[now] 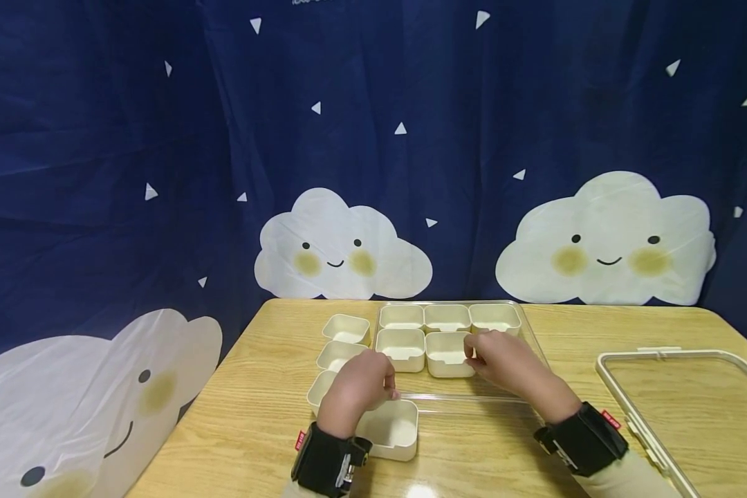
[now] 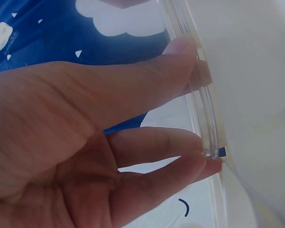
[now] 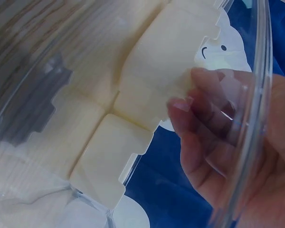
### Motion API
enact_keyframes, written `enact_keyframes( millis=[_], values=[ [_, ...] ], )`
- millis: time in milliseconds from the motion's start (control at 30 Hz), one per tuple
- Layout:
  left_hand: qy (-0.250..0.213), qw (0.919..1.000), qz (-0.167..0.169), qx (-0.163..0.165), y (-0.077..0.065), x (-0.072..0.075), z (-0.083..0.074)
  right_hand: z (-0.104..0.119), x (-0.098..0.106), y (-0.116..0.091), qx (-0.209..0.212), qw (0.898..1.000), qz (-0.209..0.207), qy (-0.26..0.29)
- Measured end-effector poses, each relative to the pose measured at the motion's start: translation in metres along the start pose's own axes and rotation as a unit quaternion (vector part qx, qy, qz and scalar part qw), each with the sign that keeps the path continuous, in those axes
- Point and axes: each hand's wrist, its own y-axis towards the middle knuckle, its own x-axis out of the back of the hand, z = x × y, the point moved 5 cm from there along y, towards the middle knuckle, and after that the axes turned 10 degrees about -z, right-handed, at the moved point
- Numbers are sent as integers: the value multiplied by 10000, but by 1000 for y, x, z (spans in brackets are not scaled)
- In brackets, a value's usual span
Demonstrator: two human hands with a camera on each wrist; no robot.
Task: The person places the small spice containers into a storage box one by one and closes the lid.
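Observation:
My right hand [image 1: 501,356] pinches the right wall of a cream cup [image 1: 442,366], the right one of two in the front row of a clear box [image 1: 498,408]. In the right wrist view, fingertips [image 3: 178,107] meet that cup's edge, seen through the clear wall. My left hand [image 1: 364,384] is at the box's front left corner. Its thumb and fingers hold the clear rim [image 2: 206,109] in the left wrist view. Behind the front row stand three more cups [image 1: 448,317]. A loose cream cup [image 1: 398,449] sits just below the left hand, partly covered by the wrist.
Three more loose cups line the box's left side, including a back one [image 1: 346,330] and a middle one [image 1: 338,354]; the left hand partly hides the nearest. A clear lid with a cream frame [image 1: 647,432] lies at the right of the wooden table [image 1: 236,415]. A blue curtain hangs behind.

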Motion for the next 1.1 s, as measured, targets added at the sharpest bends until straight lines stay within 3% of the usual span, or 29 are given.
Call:
enact_keyframes(
  millis=[233,1100],
  values=[
    [17,10000,15,70,0,-1,0,3,0,-1,2,9997,-154,-187],
    [34,9998,125,181,0,-2,1,2,1,-3,-42,9999,116,-60]
  ],
)
